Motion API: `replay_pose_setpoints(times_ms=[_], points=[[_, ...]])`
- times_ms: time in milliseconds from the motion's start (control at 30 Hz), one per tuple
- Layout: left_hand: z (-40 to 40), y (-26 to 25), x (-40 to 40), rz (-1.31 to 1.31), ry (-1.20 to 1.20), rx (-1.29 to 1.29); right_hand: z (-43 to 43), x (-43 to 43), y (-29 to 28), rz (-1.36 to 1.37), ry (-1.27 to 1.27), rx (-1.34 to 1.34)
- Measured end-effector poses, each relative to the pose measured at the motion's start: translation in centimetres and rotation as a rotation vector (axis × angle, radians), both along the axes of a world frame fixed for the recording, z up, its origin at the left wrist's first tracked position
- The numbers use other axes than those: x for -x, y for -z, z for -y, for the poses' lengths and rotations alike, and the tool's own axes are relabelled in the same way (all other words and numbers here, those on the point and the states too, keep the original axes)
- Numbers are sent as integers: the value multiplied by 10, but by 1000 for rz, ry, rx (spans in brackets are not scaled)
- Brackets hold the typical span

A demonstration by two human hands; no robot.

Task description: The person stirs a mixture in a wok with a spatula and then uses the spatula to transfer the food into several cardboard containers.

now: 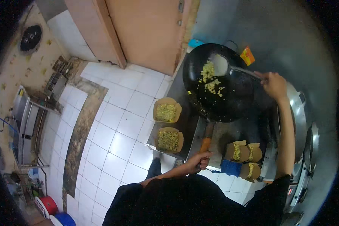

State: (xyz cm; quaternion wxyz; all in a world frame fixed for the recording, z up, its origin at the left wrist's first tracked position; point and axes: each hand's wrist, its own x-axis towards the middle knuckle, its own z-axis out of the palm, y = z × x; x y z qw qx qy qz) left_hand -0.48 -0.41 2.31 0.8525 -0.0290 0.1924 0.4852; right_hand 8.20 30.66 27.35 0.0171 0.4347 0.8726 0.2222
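Observation:
A large black wok (228, 99) holds a little yellowish-green fried rice (208, 72) and scattered grains. My right hand (274, 84) grips the handle of a metal ladle (221, 65), whose bowl is over the wok beside the rice and looks whitish. Below the wok, my left hand (197, 163) is closed near the lower end of the wok's wooden handle (205, 144); the exact contact is hard to make out. Two open cardboard boxes of rice, one upper (166, 112) and one lower (168, 140), stand left of the wok. Several more food boxes (251, 171) stand at the lower right.
A blue cloth (231, 167) lies by the right-hand boxes. A large metal pot (296, 113) stands beyond my right forearm. An orange packet (247, 56) is behind the wok. To the left are a white tiled floor (124, 124) and a closed door (147, 31).

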Motion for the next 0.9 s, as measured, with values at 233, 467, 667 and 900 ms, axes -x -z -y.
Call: replay_pose_setpoints(times_ms=[233,467,667,900], points=[[0,5,16,-148,-53,43,-11,25,-42,127,-274,-140],[-2,9,17,-129,-2,-28,-36,69,-42,81,-231,-166],[-3,8,15,-206,-13,-2,-32,93,-51,323,-591,-138],[-7,14,9,-223,-3,-47,-67,109,-71,131,-422,-319]])
